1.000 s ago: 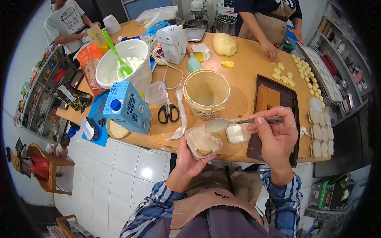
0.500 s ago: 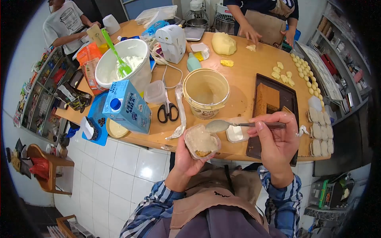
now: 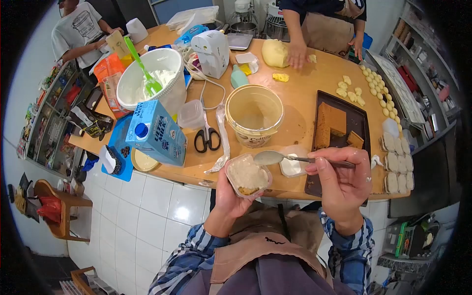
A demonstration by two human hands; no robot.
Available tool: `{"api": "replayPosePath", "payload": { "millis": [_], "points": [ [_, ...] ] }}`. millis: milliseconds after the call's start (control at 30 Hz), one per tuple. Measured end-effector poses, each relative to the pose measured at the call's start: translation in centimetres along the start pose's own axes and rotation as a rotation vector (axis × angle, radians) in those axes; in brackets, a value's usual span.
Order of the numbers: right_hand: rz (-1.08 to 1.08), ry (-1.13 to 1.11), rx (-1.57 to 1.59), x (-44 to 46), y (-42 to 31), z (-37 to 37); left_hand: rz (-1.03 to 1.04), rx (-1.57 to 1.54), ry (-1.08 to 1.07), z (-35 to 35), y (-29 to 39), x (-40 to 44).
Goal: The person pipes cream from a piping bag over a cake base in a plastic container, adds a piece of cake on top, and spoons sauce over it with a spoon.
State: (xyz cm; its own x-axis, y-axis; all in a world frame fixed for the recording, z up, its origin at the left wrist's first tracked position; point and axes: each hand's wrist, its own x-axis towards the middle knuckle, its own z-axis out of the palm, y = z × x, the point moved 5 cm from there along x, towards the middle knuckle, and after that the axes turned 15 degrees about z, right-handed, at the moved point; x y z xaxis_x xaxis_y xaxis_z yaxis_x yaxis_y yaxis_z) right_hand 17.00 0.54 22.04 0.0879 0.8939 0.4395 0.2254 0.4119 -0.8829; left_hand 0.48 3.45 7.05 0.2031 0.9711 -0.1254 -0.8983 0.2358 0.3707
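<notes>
My left hand (image 3: 227,200) is wrapped round a small clear plastic tub (image 3: 248,176), held in front of the table edge. Pale cream covers most of its top, and a brown crumbly patch shows at the near side. In my right hand (image 3: 344,182) I grip a metal spoon (image 3: 307,160) by its handle, its bowl at the tub's upper right rim. Just beyond the tub stands a cream-coloured bucket (image 3: 255,113), with smears on its inner wall. A small white-filled container (image 3: 292,166) sits behind the spoon.
A dark tray (image 3: 350,105) with brown cake lies at right, near stacked filled tubs (image 3: 397,164). Left are scissors (image 3: 207,139), a milk carton (image 3: 158,132) and a white bowl (image 3: 153,78) with a green spatula. Across the table, a co-worker's hand (image 3: 298,53) is beside dough (image 3: 275,52).
The co-worker's hand has moved left to the dough. My hands, tub and spoon have barely shifted; the spoon bowl stays by the tub's rim.
</notes>
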Motion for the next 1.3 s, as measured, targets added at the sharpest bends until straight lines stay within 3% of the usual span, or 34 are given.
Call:
{"api": "replayPosePath", "payload": {
  "millis": [267, 467, 567, 667, 867, 967, 1067, 1300],
  "points": [
    [-0.057, 0.013, -0.036, 0.2, 0.3, 0.4, -0.013, -0.099, -0.090, 0.3, -0.2, 0.3],
    [-0.110, 0.037, -0.117, 0.1, 0.3, 0.6, -0.006, -0.109, -0.018, 0.2, -0.2, 0.1],
    [-0.125, 0.045, -0.151, -0.1, 0.2, 0.7, -0.022, -0.201, -0.146, -0.1, -0.3, 0.4],
    [-0.130, 0.032, -0.137, -0.2, 0.3, 0.7, -0.009, -0.247, -0.140, -0.2, -0.4, 0.4],
    [-0.074, -0.062, 0.015, -1.0, -1.0, 1.0, 0.020, -0.267, 0.103, -0.8, -0.4, 1.3],
    [-0.051, -0.106, 0.057, -1.4, -1.3, 1.1, -0.047, -0.406, -0.210, -0.7, -0.6, 2.0],
    [-0.102, -0.141, -0.012, -1.7, -1.5, 1.1, -0.020, -0.348, -0.332, -0.3, -0.6, 2.3],
    [-0.154, -0.148, -0.011, -2.2, -1.7, 1.4, -0.021, -0.392, -0.397, 0.1, -1.0, 2.8]
  ]
}}
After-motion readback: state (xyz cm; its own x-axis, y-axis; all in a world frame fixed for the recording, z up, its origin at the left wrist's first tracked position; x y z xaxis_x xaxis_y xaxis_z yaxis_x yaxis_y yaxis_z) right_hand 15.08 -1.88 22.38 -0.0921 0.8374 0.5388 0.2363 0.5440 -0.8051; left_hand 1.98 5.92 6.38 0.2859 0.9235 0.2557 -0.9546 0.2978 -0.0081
